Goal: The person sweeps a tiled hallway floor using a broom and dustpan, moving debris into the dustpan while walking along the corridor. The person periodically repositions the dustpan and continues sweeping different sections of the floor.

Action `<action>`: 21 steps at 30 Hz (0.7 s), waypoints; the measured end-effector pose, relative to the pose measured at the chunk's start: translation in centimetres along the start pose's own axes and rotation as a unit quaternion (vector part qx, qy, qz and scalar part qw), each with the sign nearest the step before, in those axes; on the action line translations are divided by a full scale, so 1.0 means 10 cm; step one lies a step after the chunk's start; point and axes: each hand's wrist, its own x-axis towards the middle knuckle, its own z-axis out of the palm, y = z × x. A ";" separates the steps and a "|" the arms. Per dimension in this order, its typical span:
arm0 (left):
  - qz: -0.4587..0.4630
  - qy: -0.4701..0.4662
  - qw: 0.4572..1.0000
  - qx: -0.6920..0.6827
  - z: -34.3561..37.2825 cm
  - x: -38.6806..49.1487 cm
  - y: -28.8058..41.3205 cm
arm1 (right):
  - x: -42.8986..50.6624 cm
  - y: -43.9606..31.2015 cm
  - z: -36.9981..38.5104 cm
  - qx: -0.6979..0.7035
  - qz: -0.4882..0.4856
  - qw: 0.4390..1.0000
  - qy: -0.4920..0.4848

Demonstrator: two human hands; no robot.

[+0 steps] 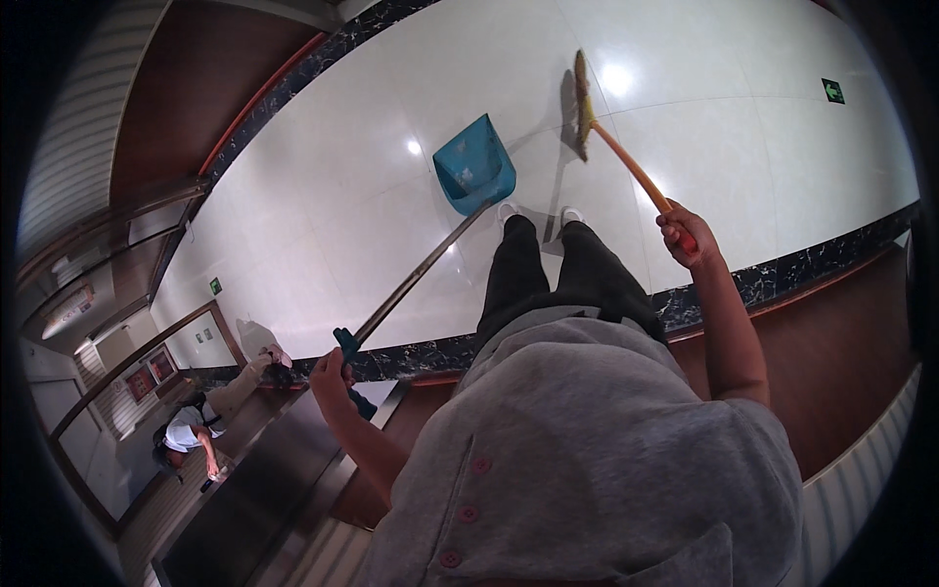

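My right hand (688,233) grips the red end of a broom (632,163) by its orange handle. The broom's yellowish bristle head (583,106) is out ahead over the pale tiles, with its shadow beside it; whether it touches the floor I cannot tell. In my left hand (331,378) is the teal grip of a long-handled dustpan, whose metal pole (418,275) slants away from me. The teal pan (477,165) is in front of my feet, its open mouth facing away, with pale marks inside.
Glossy floor tiles (352,183) reflect the lights. Black marbled skirting (257,103) borders brown wall panels on both sides. A green arrow sign (832,91) lies at right. Another person (192,429) stands at lower left beside a dark metal-framed panel (242,506).
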 end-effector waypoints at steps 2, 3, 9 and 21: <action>0.015 0.007 1.000 -0.010 -0.06 0.12 0.09 | 0.10 0.17 0.16 -0.008 0.027 1.000 0.015; 0.023 0.009 0.999 -0.021 -0.07 0.17 0.10 | 0.14 0.23 0.22 -0.015 0.036 0.999 0.012; 0.011 0.046 0.996 -0.069 -0.35 0.41 0.08 | 0.34 0.73 0.88 -0.093 0.157 0.982 -0.050; 0.044 0.120 0.989 -0.072 -0.74 0.82 -0.22 | 1.86 1.84 1.87 -0.230 0.327 0.910 -0.114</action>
